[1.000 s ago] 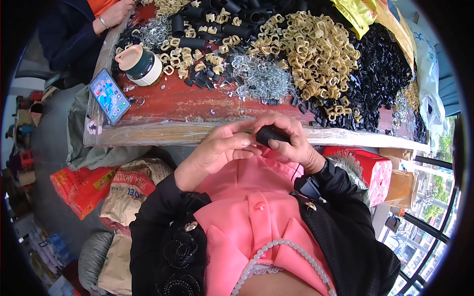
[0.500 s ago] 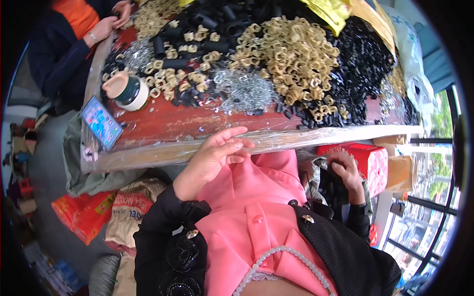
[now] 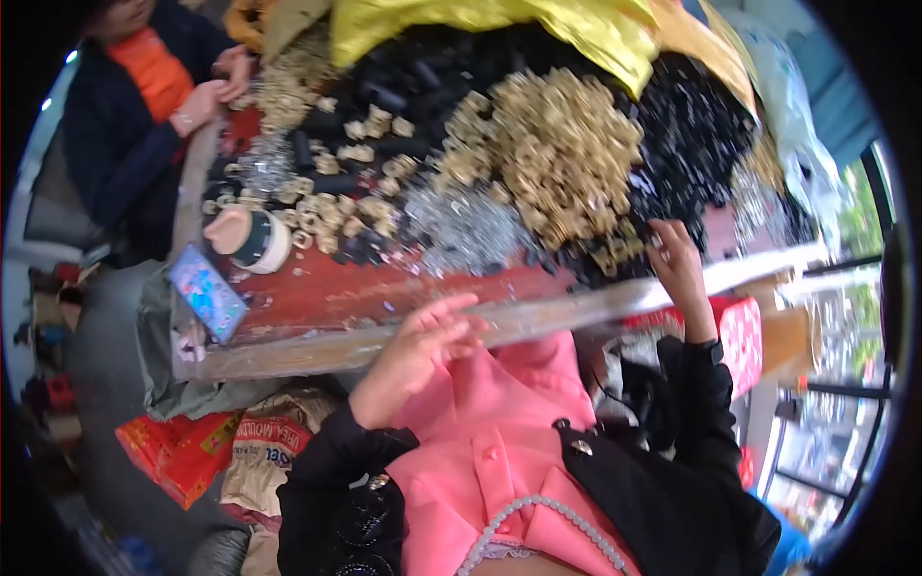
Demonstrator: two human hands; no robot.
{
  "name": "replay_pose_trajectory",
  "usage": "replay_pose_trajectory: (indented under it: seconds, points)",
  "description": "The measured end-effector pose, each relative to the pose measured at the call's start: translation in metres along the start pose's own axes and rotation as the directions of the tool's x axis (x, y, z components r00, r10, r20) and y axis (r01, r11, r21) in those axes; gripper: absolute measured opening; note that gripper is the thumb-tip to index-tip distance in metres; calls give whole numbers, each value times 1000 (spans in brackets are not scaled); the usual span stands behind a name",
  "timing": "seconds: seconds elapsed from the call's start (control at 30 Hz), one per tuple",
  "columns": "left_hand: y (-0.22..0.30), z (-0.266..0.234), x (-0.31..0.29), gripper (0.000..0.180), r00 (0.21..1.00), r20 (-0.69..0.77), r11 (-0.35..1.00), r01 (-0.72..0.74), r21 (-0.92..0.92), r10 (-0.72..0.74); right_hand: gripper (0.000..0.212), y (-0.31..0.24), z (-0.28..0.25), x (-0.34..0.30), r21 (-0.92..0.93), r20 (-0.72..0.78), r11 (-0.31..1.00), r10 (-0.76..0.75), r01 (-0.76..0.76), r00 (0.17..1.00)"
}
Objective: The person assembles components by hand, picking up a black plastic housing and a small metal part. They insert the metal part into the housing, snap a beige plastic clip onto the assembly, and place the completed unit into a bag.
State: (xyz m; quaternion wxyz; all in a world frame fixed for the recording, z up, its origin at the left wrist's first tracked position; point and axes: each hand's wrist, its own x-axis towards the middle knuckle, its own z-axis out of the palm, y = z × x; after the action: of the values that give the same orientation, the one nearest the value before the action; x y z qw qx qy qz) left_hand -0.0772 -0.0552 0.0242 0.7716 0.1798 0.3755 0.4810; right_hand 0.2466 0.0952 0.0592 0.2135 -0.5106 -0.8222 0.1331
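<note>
My left hand (image 3: 423, 350) hovers over my lap at the table's front edge. Its fingers are stretched out and nothing is in them. My right hand (image 3: 680, 264) reaches over the front edge to the near side of the heaps, its fingers slightly bent and apart. Its fingertips are at small black pieces (image 3: 687, 144) beside tan ring-shaped clips (image 3: 567, 144); blur hides whether they touch any. Left of the clips lies a heap of small shiny metal pieces (image 3: 466, 230).
A jar with a pink lid (image 3: 259, 240) and a phone (image 3: 208, 293) are at the table's left. Yellow plastic sheeting (image 3: 538, 29) covers the back. Another person's hands (image 3: 216, 91) work at the far left corner. A wrapped wooden rail (image 3: 288, 357) edges the table.
My right hand has risen from below the table edge and moved forward to the black pieces. My left hand stays outstretched in nearly the same place. The view has shifted slightly.
</note>
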Motion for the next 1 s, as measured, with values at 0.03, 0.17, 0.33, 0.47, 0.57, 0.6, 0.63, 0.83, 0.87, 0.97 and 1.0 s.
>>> replay_pose_trajectory:
  seconds: [0.03, 0.17, 0.33, 0.47, 0.57, 0.6, 0.63, 0.83, 0.87, 0.97, 1.0]
  points:
    - [2, 0, -1, 41, 1000, -26, 1000, -17, 12, 17, 31, 7, 9, 10, -100, -26, 992, -83, 80, 996]
    - [-9, -12, 2, 38, 1000, 24, 997, 9, -80, -7, 40, 20, 26, 29, -236, -49, 966, -125, 110, 991]
    - [-8, -3, 0, 41, 999, 30, 998, 29, -49, -27, 33, 32, 26, 26, -172, -258, 985, -65, 20, 964]
    - [-11, -3, 2, 41, 999, 33, 997, 43, -58, -41, 28, 5, 13, 45, -18, -412, 999, -41, 37, 910]
    - [-10, 0, 5, 42, 999, 21, 997, 42, -64, -41, 31, -48, 19, 48, 102, -373, 977, -137, 187, 918]
    - [-12, 1, 6, 42, 999, 12, 997, 42, -71, -41, 32, -64, 35, 47, 161, -355, 941, -226, 298, 907]
    - [-13, 2, 5, 42, 998, 14, 992, 68, -107, -66, 33, -90, 45, 43, 52, -289, 919, -362, 392, 886]
    - [-7, -7, -10, 30, 993, 120, 975, 42, -220, -16, 38, -168, 105, -5, 373, 40, 730, -629, 572, 777]
    - [-9, -9, -15, 26, 997, 66, 984, 37, -175, -25, 37, -169, 106, -5, 435, 86, 710, -645, 554, 759]
    - [-16, -16, -27, 22, 999, -13, 984, 40, -171, -43, 37, -174, 109, -11, 541, 167, 676, -669, 500, 724]
    - [-17, -18, -29, 22, 999, -43, 980, 24, -199, -33, 37, -176, 107, -11, 582, 184, 651, -690, 488, 700]
